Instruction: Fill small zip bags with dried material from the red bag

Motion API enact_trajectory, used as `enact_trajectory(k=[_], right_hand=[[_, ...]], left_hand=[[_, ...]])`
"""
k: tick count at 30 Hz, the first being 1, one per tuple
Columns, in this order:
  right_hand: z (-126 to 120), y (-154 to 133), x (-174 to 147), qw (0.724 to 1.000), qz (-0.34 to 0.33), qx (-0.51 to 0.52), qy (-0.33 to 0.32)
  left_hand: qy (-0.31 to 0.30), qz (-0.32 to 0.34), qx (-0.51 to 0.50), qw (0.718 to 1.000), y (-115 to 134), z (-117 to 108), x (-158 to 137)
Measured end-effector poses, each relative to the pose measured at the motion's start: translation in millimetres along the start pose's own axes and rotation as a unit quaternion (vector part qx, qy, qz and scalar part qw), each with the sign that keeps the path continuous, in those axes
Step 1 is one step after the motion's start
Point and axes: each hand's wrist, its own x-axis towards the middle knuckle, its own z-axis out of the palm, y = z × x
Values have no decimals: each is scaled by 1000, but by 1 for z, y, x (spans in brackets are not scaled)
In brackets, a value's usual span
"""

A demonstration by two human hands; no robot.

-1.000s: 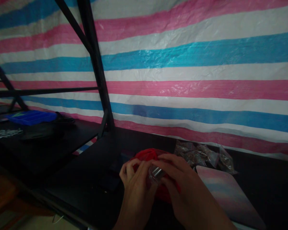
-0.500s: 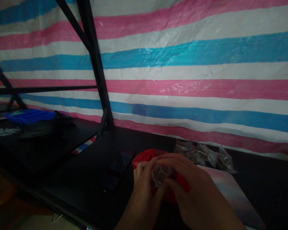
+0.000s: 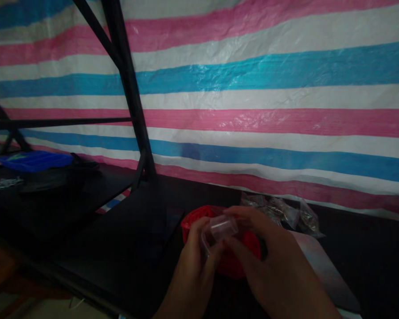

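A small clear plastic cup [image 3: 223,227] is tilted on its side between my hands, over a red plastic bag [image 3: 229,263]. My left hand [image 3: 197,252] curls round a clear curved rim at the cup's left end. I cannot tell whether that rim is part of the cup or a separate piece. Thumb and fingers of my right hand [image 3: 266,248] close on the cup's right side. The bag lies below and behind the hands, partly covered by them, and its contents are hidden.
Several clear bags [image 3: 282,212] of small items lie behind my right hand. A pale flat board [image 3: 322,266] rests at the right. A dark phone [image 3: 162,232] lies left on the black table [image 3: 119,248]. Farther left are a blue tray [image 3: 36,161] and black frame posts [image 3: 133,97].
The clear cup has turned from showing its round opening to lying sideways between my fingers. My right hand's fingers have shifted round it. The view has moved slightly.
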Motion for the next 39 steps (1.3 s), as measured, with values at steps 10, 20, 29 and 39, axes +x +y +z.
enact_trajectory(k=[10, 20, 29, 39], right_hand=[[5, 38, 3, 977, 50, -186, -94], [8, 48, -15, 965, 80, -181, -171], [-8, 41, -16, 954, 122, -216, -167], [2, 45, -12, 956, 120, -220, -152]], left_hand=[[206, -116, 130, 963, 10, 0, -9], [150, -160, 165, 962, 0, 22, -5], [183, -70, 49, 979, 0, 24, 4], [192, -96, -50, 976, 7, 29, 6]])
